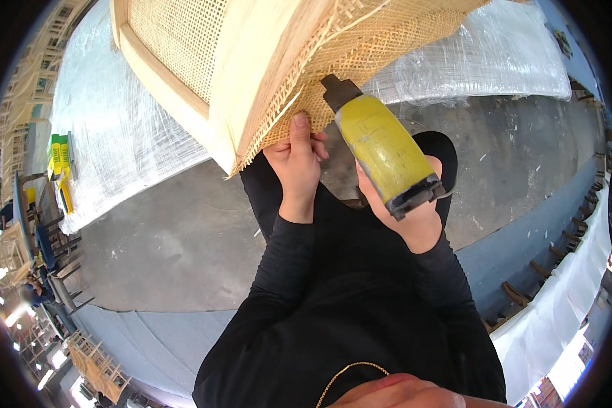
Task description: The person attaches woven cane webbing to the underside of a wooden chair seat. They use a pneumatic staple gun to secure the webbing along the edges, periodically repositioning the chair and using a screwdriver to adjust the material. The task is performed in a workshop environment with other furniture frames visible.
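A pale wooden furniture frame point(255, 68) with woven cane webbing point(367, 58) stands in front of me at the top. The webbing's loose, frayed edge hangs past the frame toward me. My left hand point(296, 163) pinches this edge near the frame's lower corner, thumb on top and fingers underneath. In my right hand point(411, 221) is a yellow staple gun point(384, 146) with a black nose and black end cap. Its nose points up and left, close over the webbing; whether they touch, I cannot tell. The body of the tool hides most of the right fingers.
Clear plastic wrap point(129, 136) covers the work surface under the frame. Green-and-yellow boxes point(59, 155) and a yellow-handled tool point(64, 194) lie at its left edge. Grey floor point(163, 251) surrounds me. Wooden furniture frames point(95, 364) and another person point(37, 289) are far left.
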Tool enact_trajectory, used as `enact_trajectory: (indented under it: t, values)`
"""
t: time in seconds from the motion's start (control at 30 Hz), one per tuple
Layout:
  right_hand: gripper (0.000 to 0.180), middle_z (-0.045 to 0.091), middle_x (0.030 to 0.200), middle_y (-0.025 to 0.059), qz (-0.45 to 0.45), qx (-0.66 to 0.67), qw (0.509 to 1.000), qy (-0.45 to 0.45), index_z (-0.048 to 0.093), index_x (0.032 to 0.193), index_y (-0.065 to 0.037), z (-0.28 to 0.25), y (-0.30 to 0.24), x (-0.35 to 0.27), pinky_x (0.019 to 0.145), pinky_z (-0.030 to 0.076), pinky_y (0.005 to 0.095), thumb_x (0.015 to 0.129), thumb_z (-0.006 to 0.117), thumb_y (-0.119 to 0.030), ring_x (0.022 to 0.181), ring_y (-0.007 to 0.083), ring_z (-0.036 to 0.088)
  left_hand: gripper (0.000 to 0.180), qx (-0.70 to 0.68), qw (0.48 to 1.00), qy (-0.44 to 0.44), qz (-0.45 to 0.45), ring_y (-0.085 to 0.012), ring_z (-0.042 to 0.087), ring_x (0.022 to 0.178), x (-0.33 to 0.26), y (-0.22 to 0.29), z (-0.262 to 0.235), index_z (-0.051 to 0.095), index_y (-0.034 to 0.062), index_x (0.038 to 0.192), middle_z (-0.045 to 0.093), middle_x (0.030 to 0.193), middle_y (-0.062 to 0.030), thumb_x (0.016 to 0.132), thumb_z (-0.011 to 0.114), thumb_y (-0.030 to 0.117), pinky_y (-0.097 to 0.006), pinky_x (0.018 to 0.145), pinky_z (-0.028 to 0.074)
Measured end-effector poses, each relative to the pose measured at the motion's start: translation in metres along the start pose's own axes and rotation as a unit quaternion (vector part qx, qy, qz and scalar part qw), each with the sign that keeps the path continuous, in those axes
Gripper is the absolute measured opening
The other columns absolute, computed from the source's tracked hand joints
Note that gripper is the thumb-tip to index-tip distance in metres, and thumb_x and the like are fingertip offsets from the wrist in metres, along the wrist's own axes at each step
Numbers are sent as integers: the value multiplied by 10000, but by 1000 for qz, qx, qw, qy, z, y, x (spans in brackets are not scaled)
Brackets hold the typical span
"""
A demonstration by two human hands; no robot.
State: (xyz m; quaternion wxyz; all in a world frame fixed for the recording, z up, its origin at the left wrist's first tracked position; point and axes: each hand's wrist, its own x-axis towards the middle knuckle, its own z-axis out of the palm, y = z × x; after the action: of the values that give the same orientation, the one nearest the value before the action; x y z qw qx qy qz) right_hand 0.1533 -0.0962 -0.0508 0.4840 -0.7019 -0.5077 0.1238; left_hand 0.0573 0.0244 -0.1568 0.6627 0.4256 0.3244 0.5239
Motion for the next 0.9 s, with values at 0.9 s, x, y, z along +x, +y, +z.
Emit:
enact_trajectory:
  t: [0.9]
  values:
    - [228,752,993,21,51,-114,990,-67,756,1047,-104,-9,-24,19,795,424,369,824,798,-87,863,225,677,207,-23,999,-17,-17,-101,578,505,-4,0,-4,689,1,1004,685,722,-98,1064,615,184,-224,443,436]
